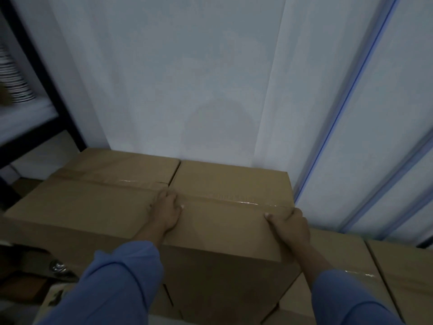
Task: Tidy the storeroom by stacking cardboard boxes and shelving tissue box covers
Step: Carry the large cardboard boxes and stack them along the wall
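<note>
The fingers (pixel 164 195) of the left hand (pixel 167 211) curl over the top left edge of a brown cardboard box (pixel 229 181). They dip into the narrow seam between it and its neighbour, and the thumb lies on the lid. The fingers (pixel 298 215) of the right hand (pixel 290 227) wrap over the opposite, right edge and down the side, with the thumb pressed flat on the lid. Both hands grip the same box, one at each side, toward its near half. Long blue sleeves (pixel 121 277) cover both forearms.

A strip of clear glossy tape (pixel 246 203) runs across the lid from side to side, just beyond the thumbs. The box is at the top of a pile of cardboard, its far edge close to the pale wall (pixel 187 78). Its left side is against a second brown cardboard box (pixel 98 198), whose lid is about level with it and is also taped. Whether the gripped box rests its full weight on what lies below cannot be told. Lower down to the right lie more brown cartons (pixel 346 261) side by side, their tops below the gripped lid.

To the left stands a black metal shelf rack (pixel 44 85) with a white board. On the board is a stack of dark-and-white striped round things (pixel 16 78), too blurred to name. On the right, pale panels with blue edging (pixel 351 102) slant along the wall. The view is dim and slightly smeared.
</note>
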